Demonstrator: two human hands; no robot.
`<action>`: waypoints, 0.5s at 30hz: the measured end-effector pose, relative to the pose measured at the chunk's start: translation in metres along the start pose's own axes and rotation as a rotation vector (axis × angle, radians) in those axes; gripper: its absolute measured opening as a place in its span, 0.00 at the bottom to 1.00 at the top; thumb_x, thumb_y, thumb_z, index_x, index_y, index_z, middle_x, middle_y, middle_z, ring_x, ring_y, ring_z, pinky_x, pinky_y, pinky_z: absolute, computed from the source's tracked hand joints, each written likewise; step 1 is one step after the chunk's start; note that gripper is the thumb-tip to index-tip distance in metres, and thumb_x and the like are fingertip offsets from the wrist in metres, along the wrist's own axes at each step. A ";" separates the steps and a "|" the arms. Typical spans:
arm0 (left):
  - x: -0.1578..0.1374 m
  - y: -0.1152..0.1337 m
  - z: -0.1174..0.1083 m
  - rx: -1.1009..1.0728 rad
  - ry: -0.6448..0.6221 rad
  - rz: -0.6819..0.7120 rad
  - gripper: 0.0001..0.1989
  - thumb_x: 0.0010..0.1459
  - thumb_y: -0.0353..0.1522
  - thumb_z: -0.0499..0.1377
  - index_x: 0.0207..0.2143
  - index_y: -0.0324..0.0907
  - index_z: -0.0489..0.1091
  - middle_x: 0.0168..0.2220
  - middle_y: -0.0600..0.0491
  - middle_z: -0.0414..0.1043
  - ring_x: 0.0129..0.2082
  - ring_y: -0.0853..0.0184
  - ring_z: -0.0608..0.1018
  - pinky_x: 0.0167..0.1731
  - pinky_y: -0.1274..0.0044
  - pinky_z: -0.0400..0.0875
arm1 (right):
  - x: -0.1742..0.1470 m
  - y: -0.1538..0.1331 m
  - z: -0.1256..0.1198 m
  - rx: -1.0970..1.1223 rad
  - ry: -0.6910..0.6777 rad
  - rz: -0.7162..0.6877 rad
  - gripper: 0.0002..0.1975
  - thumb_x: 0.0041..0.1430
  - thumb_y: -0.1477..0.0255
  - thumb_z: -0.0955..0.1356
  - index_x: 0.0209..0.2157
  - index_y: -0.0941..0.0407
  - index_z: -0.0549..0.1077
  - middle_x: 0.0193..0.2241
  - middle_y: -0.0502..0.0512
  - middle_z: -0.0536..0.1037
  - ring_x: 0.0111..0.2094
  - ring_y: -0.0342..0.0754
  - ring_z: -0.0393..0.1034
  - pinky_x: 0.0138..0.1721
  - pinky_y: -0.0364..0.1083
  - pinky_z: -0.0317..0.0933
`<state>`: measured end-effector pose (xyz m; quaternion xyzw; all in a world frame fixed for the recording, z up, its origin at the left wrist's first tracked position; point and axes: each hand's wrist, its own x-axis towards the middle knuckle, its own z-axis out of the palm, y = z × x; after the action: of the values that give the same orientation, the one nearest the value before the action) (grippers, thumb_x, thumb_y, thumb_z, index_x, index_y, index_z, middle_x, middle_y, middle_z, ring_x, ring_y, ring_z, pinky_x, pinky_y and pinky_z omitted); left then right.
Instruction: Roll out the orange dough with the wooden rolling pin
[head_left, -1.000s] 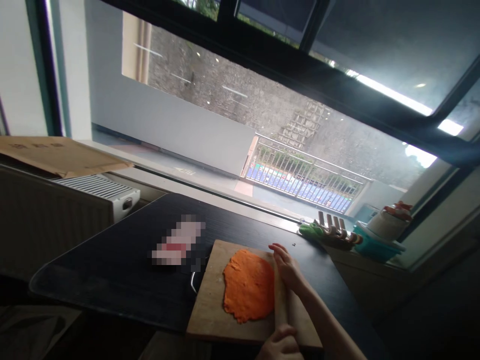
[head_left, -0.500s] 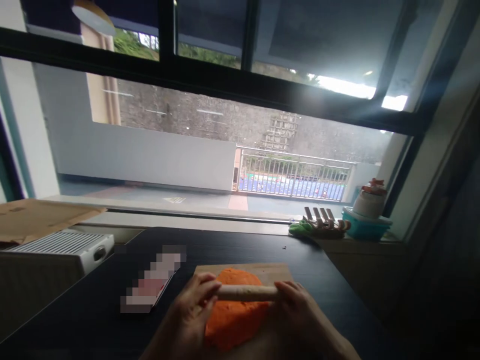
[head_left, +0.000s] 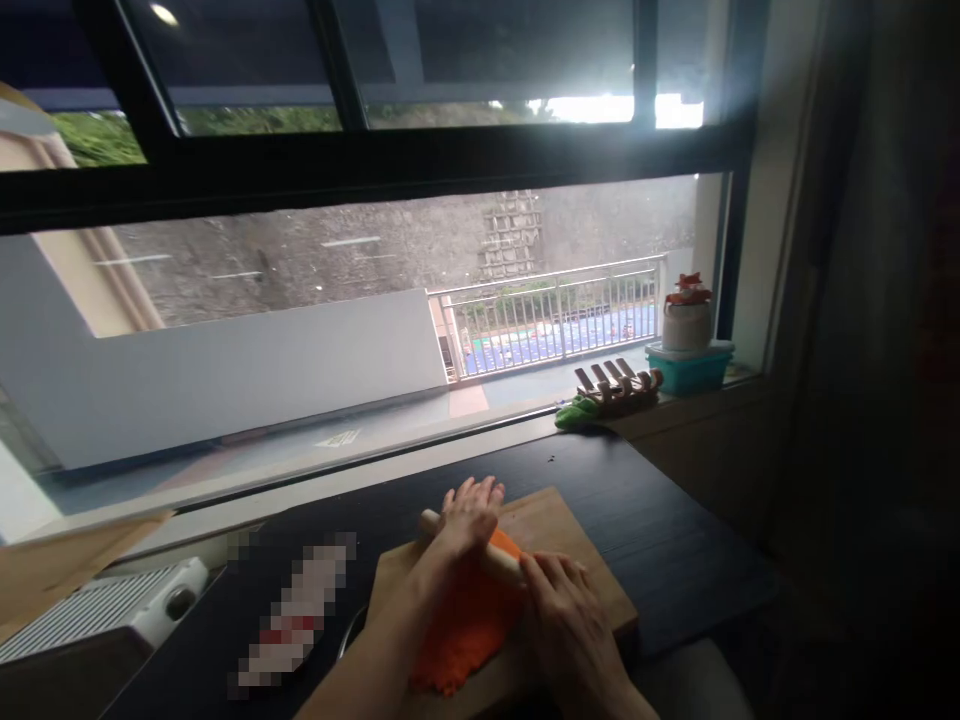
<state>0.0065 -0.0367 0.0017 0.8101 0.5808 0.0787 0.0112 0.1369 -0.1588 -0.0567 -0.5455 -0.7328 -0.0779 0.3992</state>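
On a wooden board (head_left: 551,520) lies a flattened sheet of orange dough (head_left: 465,625) with a ragged near edge. A pale wooden rolling pin (head_left: 504,562) rests slantwise across it, its far left end pointing up toward the window. My left hand (head_left: 474,515) lies palm down over the pin near that end, fingers stretched forward and slightly apart. At the pin's nearer right end, my right hand (head_left: 562,600) has its fingers bent over it. Part of the dough is hidden under my left forearm.
A blurred-out flat item (head_left: 300,610) lies on the dark table (head_left: 660,540) at left. Beside the table stands a white slatted appliance (head_left: 105,610) with cardboard (head_left: 75,570) on it. The windowsill holds a green cloth (head_left: 577,412), a rack (head_left: 619,385), a teal box (head_left: 690,368) and a jar (head_left: 686,325).
The rolling pin has turned from level to slanting down rightward. My left hand has shifted from gripping its end to lying flat on top. The view has tilted and swung right.
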 end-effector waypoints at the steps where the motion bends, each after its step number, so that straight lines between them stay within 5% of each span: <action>1: 0.008 0.002 0.001 0.002 0.001 0.029 0.21 0.65 0.34 0.41 0.56 0.42 0.64 0.60 0.46 0.60 0.61 0.52 0.59 0.57 0.56 0.53 | 0.002 0.000 -0.003 0.002 -0.013 0.017 0.17 0.59 0.80 0.60 0.48 0.51 0.66 0.39 0.52 0.74 0.42 0.50 0.67 0.45 0.49 0.58; 6: 0.014 -0.002 0.004 0.009 -0.018 0.109 0.19 0.63 0.31 0.46 0.54 0.47 0.66 0.60 0.51 0.61 0.61 0.53 0.60 0.57 0.58 0.55 | 0.001 -0.006 -0.007 -0.046 -0.013 0.030 0.19 0.57 0.82 0.60 0.49 0.54 0.67 0.35 0.53 0.74 0.39 0.51 0.67 0.43 0.49 0.58; 15: -0.060 -0.036 -0.002 0.041 -0.003 -0.006 0.25 0.65 0.36 0.37 0.59 0.43 0.59 0.61 0.52 0.59 0.64 0.60 0.54 0.61 0.61 0.45 | -0.010 -0.029 -0.014 0.012 -0.108 -0.065 0.15 0.58 0.79 0.62 0.46 0.54 0.69 0.34 0.52 0.74 0.38 0.50 0.65 0.46 0.49 0.56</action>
<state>-0.0460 -0.0816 -0.0074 0.8085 0.5849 0.0657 -0.0045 0.1201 -0.1849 -0.0449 -0.5224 -0.7711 -0.0569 0.3595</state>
